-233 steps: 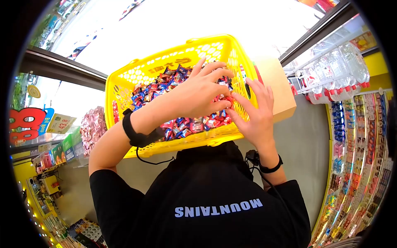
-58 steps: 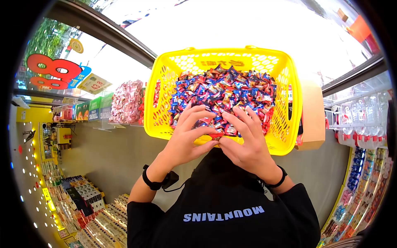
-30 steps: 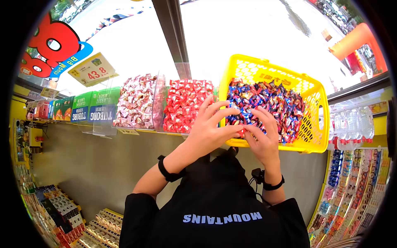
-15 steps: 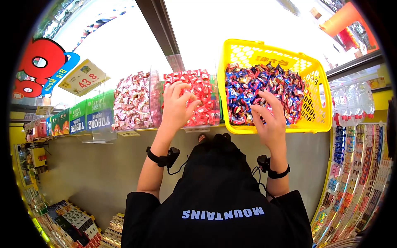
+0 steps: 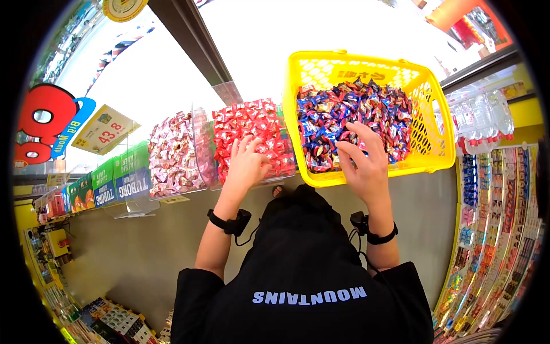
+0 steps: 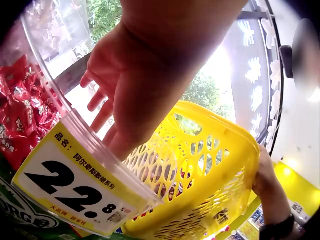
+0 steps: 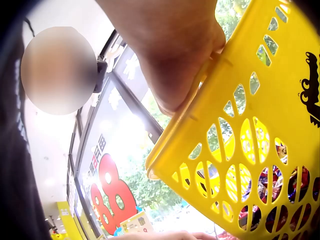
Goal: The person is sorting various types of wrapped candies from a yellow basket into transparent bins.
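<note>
I steer my left hand (image 5: 245, 166), loosely spread, by the red candies (image 5: 247, 119); right hand (image 5: 368, 172), fingers parted, over the basket (image 5: 323, 179): pinch gently.

left hand (image 5: 245, 169): 1 | right hand (image 5: 369, 169): 1 | yellow basket (image 5: 321, 179): 1 | mixed sweets heap (image 5: 332, 114): 1 | red sweets heap (image 5: 249, 121): 1 | pink sweets heap (image 5: 172, 157): 1 | wrist straps (image 5: 220, 222): 2 | 43.8 card (image 5: 107, 131): 1 | 22.8 label (image 6: 75, 182): 1 | red 8s (image 5: 62, 110): 2 | black shirt (image 5: 309, 258): 1

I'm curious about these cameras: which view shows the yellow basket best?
The head view, looking into nearly the whole yellow basket. Left wrist shows its outside, partly hidden; right wrist, a cropped outer part.
</note>
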`<state>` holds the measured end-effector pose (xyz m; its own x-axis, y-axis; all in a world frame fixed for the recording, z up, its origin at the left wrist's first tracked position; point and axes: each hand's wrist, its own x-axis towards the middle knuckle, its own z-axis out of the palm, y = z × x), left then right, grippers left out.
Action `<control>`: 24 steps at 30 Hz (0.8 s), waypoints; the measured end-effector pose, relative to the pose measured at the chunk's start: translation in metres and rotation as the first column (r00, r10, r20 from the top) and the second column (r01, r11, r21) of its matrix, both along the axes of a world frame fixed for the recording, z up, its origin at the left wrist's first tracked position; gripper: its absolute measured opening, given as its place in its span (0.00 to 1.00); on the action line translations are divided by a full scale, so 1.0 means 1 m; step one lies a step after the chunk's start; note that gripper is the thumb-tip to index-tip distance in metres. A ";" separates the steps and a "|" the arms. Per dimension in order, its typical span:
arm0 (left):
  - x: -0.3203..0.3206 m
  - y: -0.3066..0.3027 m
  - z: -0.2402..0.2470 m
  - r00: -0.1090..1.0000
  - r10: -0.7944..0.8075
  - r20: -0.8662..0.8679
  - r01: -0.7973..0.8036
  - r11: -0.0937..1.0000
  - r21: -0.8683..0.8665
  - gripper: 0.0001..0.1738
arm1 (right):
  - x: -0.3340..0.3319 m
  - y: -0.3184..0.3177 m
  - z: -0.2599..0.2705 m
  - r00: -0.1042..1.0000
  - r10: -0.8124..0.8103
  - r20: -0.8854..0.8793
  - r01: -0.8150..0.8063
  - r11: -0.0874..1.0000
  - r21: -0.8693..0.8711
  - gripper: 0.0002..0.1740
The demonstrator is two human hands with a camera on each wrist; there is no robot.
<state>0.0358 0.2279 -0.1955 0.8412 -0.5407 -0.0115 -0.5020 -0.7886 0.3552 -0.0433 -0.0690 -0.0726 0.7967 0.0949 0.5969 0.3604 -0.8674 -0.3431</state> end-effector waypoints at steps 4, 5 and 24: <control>-0.001 -0.002 0.035 0.979 0.046 0.199 -0.026 0.995 -0.099 0.15 | -0.001 0.004 0.000 1.000 -0.023 0.001 0.023 1.000 -0.015 0.12; 0.000 -0.005 0.047 0.968 0.056 0.243 -0.019 0.988 -0.153 0.16 | -0.001 0.005 0.001 0.999 -0.037 -0.001 0.037 0.999 -0.022 0.13; -0.040 -0.140 0.188 0.931 -0.214 0.297 0.280 0.938 -0.202 0.32 | -0.033 -0.103 0.024 0.997 -0.021 0.071 0.022 1.000 -0.010 0.19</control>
